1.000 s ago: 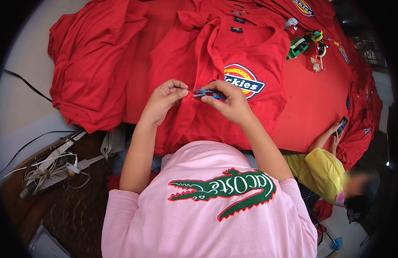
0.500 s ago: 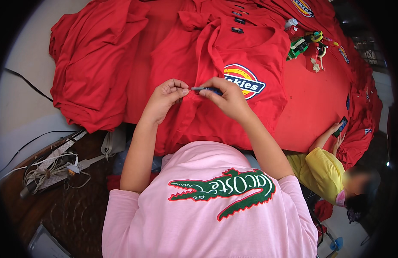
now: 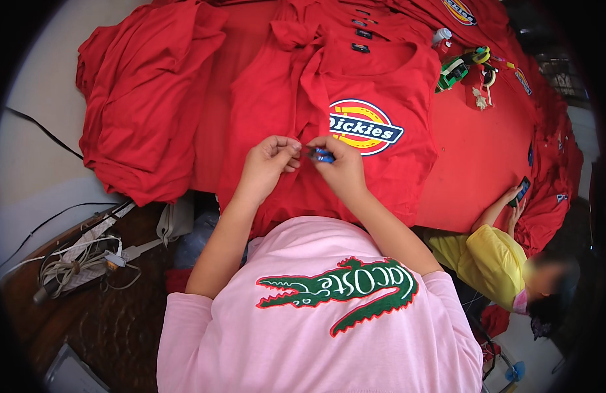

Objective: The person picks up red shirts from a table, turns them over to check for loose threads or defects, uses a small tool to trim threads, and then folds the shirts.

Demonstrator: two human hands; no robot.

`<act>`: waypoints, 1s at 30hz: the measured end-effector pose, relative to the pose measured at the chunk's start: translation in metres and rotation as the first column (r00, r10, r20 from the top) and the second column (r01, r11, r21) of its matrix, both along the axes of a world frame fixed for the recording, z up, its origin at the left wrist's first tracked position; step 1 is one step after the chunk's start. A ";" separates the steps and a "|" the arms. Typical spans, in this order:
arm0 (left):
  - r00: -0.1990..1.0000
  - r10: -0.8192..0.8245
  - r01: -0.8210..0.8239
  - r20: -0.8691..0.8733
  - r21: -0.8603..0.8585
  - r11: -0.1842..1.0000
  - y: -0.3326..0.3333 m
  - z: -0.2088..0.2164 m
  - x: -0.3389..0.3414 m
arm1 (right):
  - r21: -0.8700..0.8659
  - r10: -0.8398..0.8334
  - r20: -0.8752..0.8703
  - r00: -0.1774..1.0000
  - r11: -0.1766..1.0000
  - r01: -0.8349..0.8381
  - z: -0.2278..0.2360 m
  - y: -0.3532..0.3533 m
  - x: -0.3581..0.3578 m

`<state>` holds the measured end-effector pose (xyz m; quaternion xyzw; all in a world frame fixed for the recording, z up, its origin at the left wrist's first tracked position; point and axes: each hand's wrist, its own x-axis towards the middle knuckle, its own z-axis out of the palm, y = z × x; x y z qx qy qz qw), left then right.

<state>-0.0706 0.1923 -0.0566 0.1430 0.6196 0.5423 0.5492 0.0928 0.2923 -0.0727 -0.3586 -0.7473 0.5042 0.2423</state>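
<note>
A red shirt with a round yellow, white and blue badge on its chest lies on the table before me. My left hand is closed, thumb and fingers pinched at the shirt's edge near the middle; what exactly lies between the fingertips is too small to make out. Closed round a pair of thread snips with blue handles, my right hand is just to the right of it. The dark blades point at the left fingertips, and the palm hides part of the handles.
At left lies a heap of red garments; more red shirts stretch along the far and right sides. Tape dispensers and a white-capped bottle stand far right. A person in yellow holds a phone. Tangled cables lie lower left.
Both hands have come slightly nearer to me, and the right has shifted left. The snips have turned, showing more blue handle, and more of the shirt's badge is uncovered.
</note>
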 end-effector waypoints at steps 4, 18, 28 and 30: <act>0.984 0.059 -0.048 0.170 -0.066 0.997 0.000 0.001 0.010 | 0.466 0.154 0.071 0.986 0.869 -0.169 0.016 -0.012 0.005; 0.973 0.209 -0.225 0.098 0.216 0.950 -0.030 -0.002 0.020 | -0.050 0.134 0.086 0.987 0.990 -0.130 0.037 0.004 0.018; 0.980 0.173 -0.193 0.102 0.235 0.953 -0.035 0.003 0.018 | -0.358 0.303 0.053 0.951 0.895 -0.266 0.047 0.002 0.009; 0.988 0.146 -0.155 0.053 0.239 0.959 -0.034 0.004 0.016 | -0.335 0.332 0.072 0.941 0.896 -0.291 0.049 0.006 0.009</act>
